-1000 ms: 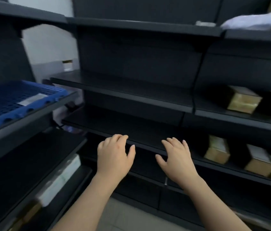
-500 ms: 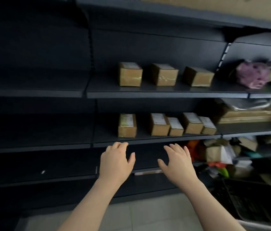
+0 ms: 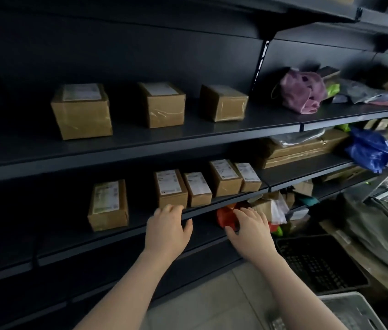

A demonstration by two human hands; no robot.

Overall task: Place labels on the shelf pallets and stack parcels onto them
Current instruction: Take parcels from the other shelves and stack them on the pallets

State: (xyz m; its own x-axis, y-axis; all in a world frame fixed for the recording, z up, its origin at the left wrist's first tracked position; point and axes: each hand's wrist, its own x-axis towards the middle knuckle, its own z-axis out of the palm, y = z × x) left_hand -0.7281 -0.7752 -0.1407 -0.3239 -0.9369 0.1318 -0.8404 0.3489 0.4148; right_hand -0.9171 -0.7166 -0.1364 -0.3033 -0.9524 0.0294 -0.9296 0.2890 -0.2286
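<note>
On the lower shelf (image 3: 140, 225), parcel (image 3: 170, 188) stood just beyond my left hand (image 3: 166, 231), long axis running rearward; both it and right hand (image 3: 251, 231) spread, empty.

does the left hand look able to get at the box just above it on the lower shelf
Probably yes. The left hand is open and empty, its fingertips at the shelf edge right below the labelled box. Nothing stands in front of the box, though a neighbouring box sits close on its right.
</note>
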